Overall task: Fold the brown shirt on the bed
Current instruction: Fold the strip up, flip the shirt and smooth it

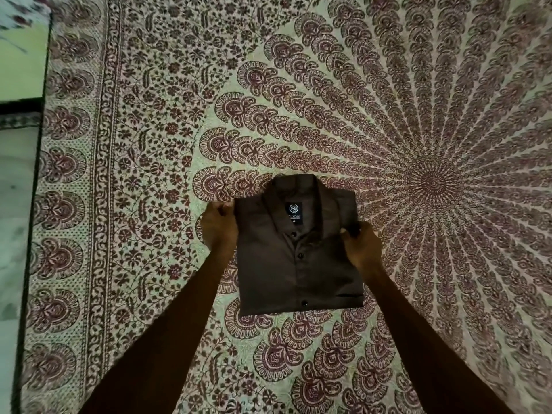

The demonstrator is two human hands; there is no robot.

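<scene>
The bed (418, 115), spread with a printed cover, carries the brown shirt (298, 270) in its near middle. The shirt lies flat as a tidy rectangle, collar away from the person and placket up. The fold looks close to finished, so the main risk is undoing it. If the two sides are pulled outward or lifted unevenly, whatever is tucked beneath could slide out and skew the rectangle. Soft cloth may also drag and wrinkle on the soft cover.

The pale floor (15, 219) beyond the bed's left edge is well apart from the shirt, and only the person's forearms reach near it. The left grip (219, 225) pinches the shirt's upper left edge. The right grip (363, 245) pinches the right edge a little lower, fingers curled on the cloth.

The neck label (294, 213) and dark buttons (304, 303) face up, and a sharp tug could gape the placket.
</scene>
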